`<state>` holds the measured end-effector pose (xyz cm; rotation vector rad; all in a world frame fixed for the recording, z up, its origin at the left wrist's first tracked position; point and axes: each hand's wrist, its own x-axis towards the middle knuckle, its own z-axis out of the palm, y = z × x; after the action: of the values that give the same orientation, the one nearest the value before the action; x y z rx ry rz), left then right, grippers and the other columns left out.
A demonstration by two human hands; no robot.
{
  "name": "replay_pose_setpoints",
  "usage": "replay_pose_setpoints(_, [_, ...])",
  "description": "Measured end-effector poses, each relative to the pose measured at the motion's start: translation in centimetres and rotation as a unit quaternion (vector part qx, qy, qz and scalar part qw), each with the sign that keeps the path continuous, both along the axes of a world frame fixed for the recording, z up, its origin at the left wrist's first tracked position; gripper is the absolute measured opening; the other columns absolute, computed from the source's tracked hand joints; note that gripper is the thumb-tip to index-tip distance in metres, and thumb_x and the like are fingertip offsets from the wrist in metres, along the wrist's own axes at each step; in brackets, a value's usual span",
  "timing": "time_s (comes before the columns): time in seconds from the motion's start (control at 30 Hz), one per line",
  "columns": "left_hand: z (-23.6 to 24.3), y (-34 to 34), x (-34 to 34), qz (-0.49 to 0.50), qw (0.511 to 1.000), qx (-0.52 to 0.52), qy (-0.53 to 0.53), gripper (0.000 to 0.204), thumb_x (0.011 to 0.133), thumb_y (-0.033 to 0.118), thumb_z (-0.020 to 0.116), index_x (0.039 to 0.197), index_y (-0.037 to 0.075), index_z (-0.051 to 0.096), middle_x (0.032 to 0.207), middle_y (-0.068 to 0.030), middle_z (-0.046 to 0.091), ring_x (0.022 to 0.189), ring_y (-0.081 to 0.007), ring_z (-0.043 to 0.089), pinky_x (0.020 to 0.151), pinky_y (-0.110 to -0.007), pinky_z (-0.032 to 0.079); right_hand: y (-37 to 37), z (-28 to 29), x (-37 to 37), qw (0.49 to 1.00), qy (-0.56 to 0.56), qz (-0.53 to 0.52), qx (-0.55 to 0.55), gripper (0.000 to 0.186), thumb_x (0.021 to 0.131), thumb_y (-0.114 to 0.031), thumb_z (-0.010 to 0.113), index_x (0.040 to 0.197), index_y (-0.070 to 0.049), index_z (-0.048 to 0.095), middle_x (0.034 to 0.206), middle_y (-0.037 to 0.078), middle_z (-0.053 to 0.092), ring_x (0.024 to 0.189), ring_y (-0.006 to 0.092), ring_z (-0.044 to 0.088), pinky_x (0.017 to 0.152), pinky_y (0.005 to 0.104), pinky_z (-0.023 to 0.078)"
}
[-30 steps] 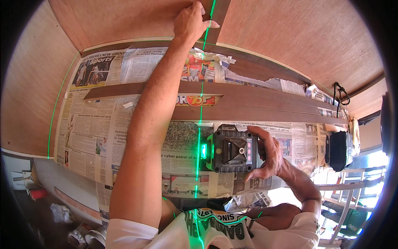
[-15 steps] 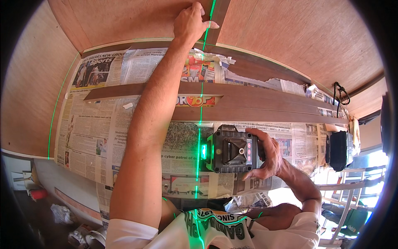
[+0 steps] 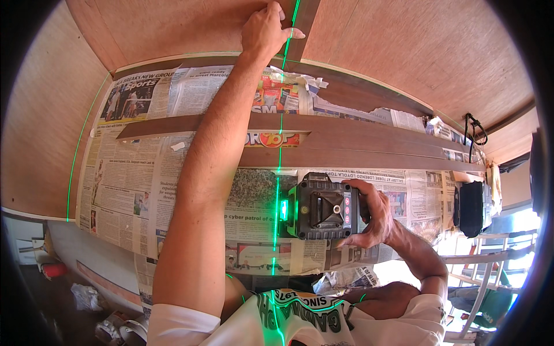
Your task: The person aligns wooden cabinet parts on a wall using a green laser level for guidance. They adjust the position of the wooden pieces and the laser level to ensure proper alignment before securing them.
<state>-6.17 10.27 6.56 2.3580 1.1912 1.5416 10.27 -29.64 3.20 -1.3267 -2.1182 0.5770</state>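
Note:
My right hand (image 3: 375,216) is wrapped round the right end of a black and green laser level (image 3: 326,209), thumb on its near side and fingers on its far side. The level rests on newspaper, and its lit window throws a bright green line away from me and back across my shirt. Far ahead, my left hand (image 3: 266,33) is against the plywood panel (image 3: 173,29). Its thumb stretches onto a dark brown strip (image 3: 304,29), where the green line runs, while the other fingers are partly bent. I see nothing held in it.
Brown wood strips (image 3: 358,135) lie across the newspaper-covered surface (image 3: 127,196). A black case (image 3: 473,209) stands at the right, near a dark cord (image 3: 474,130) on the panel. Plywood sides rise at left and far right. Beyond the right edge is a metal ladder-like frame (image 3: 485,282).
The laser level has shifted very slightly away from me, with my right hand still on it. My left hand stays in place on the panel.

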Motion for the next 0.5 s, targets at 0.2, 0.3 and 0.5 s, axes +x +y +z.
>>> replay_pose_setpoints(0.2, [-0.19,0.05,-0.05,0.006,1.000,0.018,0.001,0.068,0.062,0.041,0.099,0.098,0.005,0.054,0.077,-0.0146,0.067,0.075,-0.0353,0.068,0.068,-0.048,0.053,-0.06,-0.02,0.05,1.000,-0.004,-0.001,-0.005,0.116,0.064,-0.062,0.096,0.144,0.004,0.044,0.106,0.013,0.069,0.051,0.0121,0.055,0.050,0.0301,0.049])
replay_pose_setpoints(0.3, [-0.17,0.08,-0.05,0.003,1.000,0.016,0.001,0.068,0.062,0.042,0.098,0.098,0.005,0.054,0.077,-0.0144,0.067,0.075,-0.0351,0.068,0.068,-0.048,0.053,-0.07,-0.02,0.10,1.000,-0.006,0.001,-0.004,0.116,0.064,-0.062,0.096,0.144,0.004,0.045,0.106,0.013,0.069,0.051,0.0123,0.055,0.050,0.0302,0.049])
replay_pose_setpoints(0.5, [-0.07,-0.03,-0.07,0.008,1.000,0.011,0.005,0.068,0.062,0.042,0.098,0.098,0.005,0.054,0.077,-0.0141,0.067,0.076,-0.0350,0.068,0.069,-0.048,0.053,0.27,-0.47,0.01,0.999,0.002,0.011,0.042,0.114,0.065,-0.061,0.096,0.143,0.005,0.045,0.095,0.010,0.069,0.049,0.0120,0.054,0.049,0.0298,0.047])
